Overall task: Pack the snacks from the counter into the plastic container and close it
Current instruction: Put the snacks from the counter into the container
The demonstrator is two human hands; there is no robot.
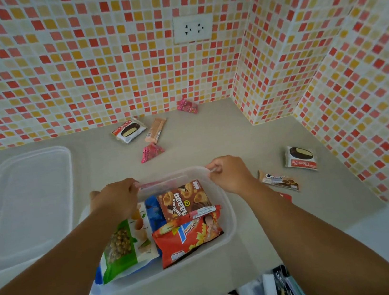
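Note:
A clear plastic container (228, 220) stands on the beige counter in front of me. Inside lie a green nut bag (122, 247), a red potato snack bag (188, 238), a brown biscuit box (183, 201) and a blue packet (153, 209). My left hand (115, 198) grips the container's far rim at its left corner. My right hand (229, 172) grips the same rim at its right corner. The clear lid (26, 206) lies flat on the counter to the left. Loose on the counter: two choco pies (128, 130) (300, 158), a wafer (155, 130), two pink packets (151, 152) (187, 106), a cookie pack (278, 180).
Mosaic-tiled walls close the counter at the back and right, with a tiled column (263, 92) jutting out. A wall socket (193, 28) sits above the counter. Beyond the counter's front edge lies clutter (276, 291) on the floor.

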